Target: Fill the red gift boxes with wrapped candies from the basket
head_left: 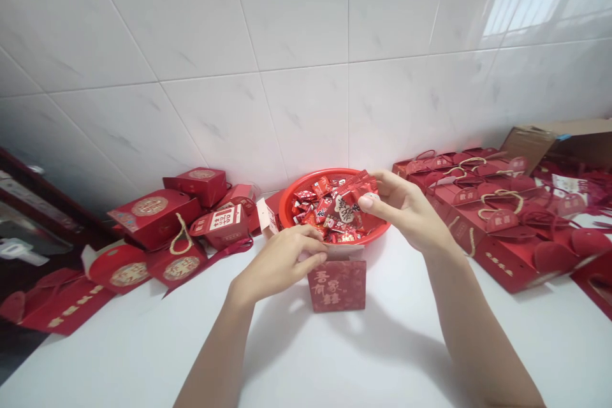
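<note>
A small red gift box (338,287) with pale gold lettering stands upright on the white table, its top open. My left hand (280,259) is closed on the upper left edge of this box, thumb and fingers at the rim. Above the box and to its right, my right hand (406,209) pinches a red candy packet (347,205) with a light flower-shaped print. Right behind the box sits a round red plastic basket (384,227) filled with small red-wrapped candies (306,207). The packet hangs over these candies. The inside of the box is hidden from me.
Assorted red gift boxes (150,217) are heaped at the left. Rows of red boxes with rope handles (502,229) fill the right side, beside an open cardboard carton (530,146). A tiled wall (306,115) closes off the back of the white table (382,357).
</note>
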{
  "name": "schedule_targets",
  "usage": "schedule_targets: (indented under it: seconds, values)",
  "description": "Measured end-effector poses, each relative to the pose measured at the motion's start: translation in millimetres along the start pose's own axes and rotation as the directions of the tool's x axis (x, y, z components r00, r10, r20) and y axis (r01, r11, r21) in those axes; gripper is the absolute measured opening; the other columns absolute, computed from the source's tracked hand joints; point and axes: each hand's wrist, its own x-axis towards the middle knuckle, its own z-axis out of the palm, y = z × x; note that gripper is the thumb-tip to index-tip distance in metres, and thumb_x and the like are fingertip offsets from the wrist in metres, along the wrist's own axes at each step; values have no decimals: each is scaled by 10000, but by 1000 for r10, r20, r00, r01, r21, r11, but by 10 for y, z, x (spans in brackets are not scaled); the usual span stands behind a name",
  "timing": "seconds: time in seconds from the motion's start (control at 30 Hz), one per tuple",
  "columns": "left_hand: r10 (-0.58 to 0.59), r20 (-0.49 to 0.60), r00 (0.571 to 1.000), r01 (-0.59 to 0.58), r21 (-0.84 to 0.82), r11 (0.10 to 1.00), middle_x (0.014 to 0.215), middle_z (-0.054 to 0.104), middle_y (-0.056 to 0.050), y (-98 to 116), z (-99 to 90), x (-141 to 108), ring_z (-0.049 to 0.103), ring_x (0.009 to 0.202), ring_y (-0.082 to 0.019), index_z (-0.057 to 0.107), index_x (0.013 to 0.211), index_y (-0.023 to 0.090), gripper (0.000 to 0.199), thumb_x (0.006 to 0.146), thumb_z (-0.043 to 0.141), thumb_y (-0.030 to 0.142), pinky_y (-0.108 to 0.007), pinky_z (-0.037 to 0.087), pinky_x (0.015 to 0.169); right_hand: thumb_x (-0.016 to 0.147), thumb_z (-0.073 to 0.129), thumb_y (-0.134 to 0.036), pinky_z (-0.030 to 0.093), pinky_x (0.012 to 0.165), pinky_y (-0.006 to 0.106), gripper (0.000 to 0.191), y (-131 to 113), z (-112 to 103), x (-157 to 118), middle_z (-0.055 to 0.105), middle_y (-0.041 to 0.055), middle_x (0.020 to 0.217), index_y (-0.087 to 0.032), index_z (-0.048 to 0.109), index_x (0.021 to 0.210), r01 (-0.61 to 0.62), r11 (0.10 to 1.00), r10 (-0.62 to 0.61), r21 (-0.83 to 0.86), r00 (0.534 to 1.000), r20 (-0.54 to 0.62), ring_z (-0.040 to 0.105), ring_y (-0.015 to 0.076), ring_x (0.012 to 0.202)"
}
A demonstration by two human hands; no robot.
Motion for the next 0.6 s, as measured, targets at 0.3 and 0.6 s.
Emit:
schedule_targets:
  seconds: [0.3,0.6]
  values:
    - [-127,112,986,143,-151,978,1169,661,-56,-96,-30,4,620,981,-246,701,1175,259,451,779,709,477,-328,483,843,824,738,-416,514,741,298,287,4,-4,-19,644,27,923,-221,648,1013,-24,996,35,-91,992,124,610,171,829]
    - [-146,108,983,161,-138,977,1068,639,-43,-88,-29,8,574,1038,-268,690,1036,231,422,698,771,468,-329,467,834,883,658,-390,491,697,291,188,70,125,-35,661,20,906,-220,647,963,80,935,38,-346,947,320,596,178,807]
